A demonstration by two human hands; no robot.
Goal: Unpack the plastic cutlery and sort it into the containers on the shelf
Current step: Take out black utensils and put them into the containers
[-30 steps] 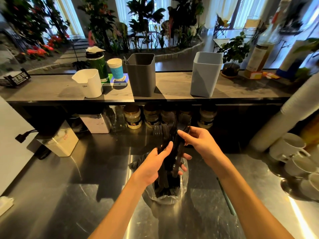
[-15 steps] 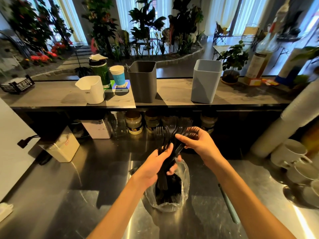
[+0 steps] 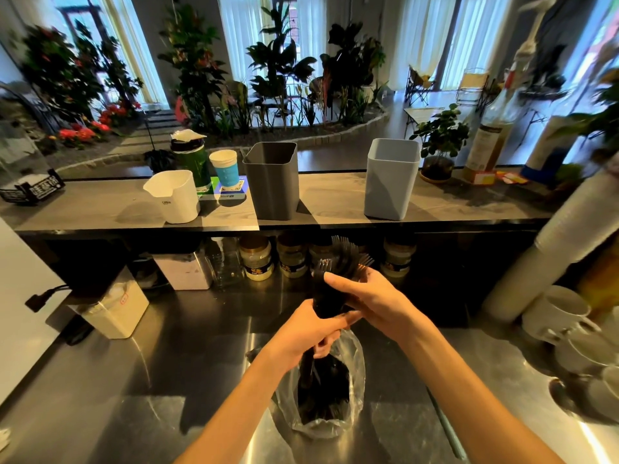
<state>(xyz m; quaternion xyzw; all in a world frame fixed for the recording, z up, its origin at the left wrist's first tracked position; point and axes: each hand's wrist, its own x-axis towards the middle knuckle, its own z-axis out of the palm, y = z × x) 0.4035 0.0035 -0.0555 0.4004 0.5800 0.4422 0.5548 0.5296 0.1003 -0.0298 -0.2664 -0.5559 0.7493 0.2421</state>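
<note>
Gripping a bundle of black plastic forks (image 3: pixel 335 289) by the handles, left hand (image 3: pixel 303 333) curled round the lower stems just above the mouth of a clear plastic bag (image 3: pixel 353 373). Pinching the same bundle higher up, right hand (image 3: pixel 371 301) with thumb across the front and fingers wrapped behind, just below the tines. Fanning upward and slightly apart, fork heads in front of the dark recess under the shelf. Standing upright on the shiny steel counter (image 3: pixel 134 380), bag with more black cutlery inside, kinds too dark to tell apart. Lined up on the grey wood-grain shelf (image 3: pixel 100 209) above: white plastic cup with a pouring lip (image 3: pixel 174 195) at left, dark grey square plastic container (image 3: pixel 271 180) in the middle, light grey square plastic container (image 3: pixel 392 179) to the right, well apart from each other. Sitting behind the white cup, green canister (image 3: pixel 192 162) and blue-banded paper cup (image 3: pixel 224 167). Tucked under the shelf, row of glass jars (image 3: pixel 256 262) and a white box (image 3: pixel 184 272). Leaning at far right, long stack of white paper cups (image 3: pixel 552 242), with white ceramic mugs (image 3: pixel 556 313) beside its foot.
</note>
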